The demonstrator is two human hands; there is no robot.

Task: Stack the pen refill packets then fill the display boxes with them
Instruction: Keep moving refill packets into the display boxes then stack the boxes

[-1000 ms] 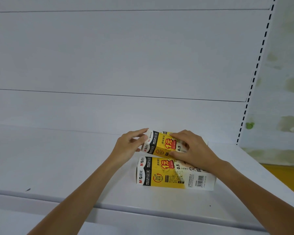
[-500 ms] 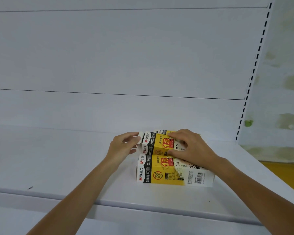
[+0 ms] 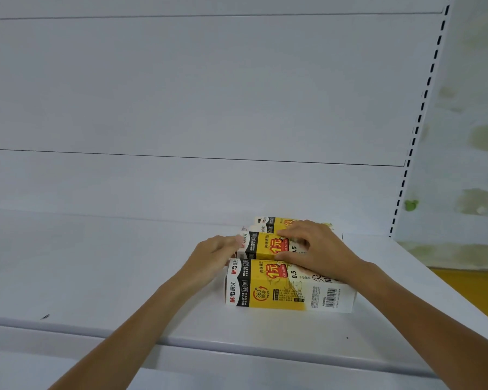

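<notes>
Three yellow, black and white refill boxes lie side by side on the white shelf [image 3: 96,277]. The front box [image 3: 282,288] lies nearest me with its barcode end to the right. Behind it is the middle box [image 3: 262,246], which my right hand [image 3: 319,249] grips across the top, thumb at its near edge and fingers at its far edge. My left hand [image 3: 214,254] touches the middle box's left end flap with its fingertips. The back box [image 3: 276,222] shows only its top edge behind my right hand.
The white back panel [image 3: 209,108] rises behind the boxes. A slotted upright [image 3: 417,128] stands at the right, with a stained wall [image 3: 473,136] beyond it. A yellow floor patch [image 3: 473,294] shows past the shelf's right end.
The middle box has come down from a tilt to lie flat between the other two. My left hand has slid from its upper corner to its left end.
</notes>
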